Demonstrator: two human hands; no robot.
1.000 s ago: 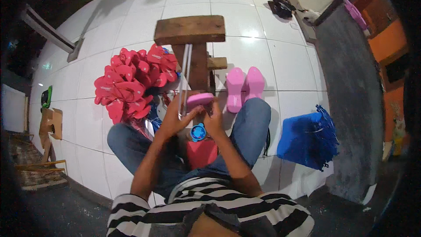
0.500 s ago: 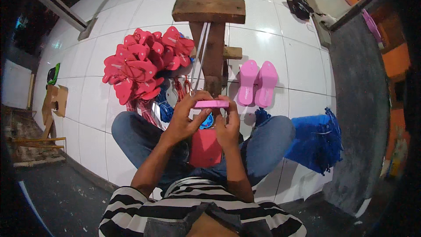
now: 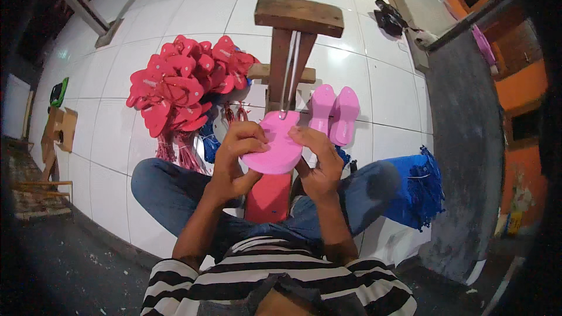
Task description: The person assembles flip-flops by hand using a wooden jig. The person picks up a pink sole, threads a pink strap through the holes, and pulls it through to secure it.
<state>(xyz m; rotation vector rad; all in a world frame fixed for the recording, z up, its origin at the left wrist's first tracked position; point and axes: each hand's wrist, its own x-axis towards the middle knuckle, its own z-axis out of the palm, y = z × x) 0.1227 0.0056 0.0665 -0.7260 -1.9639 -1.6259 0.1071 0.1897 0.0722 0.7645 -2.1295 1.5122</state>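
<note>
Left hand (image 3: 230,164) and right hand (image 3: 322,168) are both pinching this pink sole (image 3: 274,155). Metal rod (image 3: 288,76) is poking over its far edge.

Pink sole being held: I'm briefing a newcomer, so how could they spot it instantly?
Find the T-shaped wooden stand on the white tiles, then follow its metal rods to their near tip. Just below, left grip and right grip hold the pink sole. Unlike the pink pair lying to the right, it is held up.
</note>
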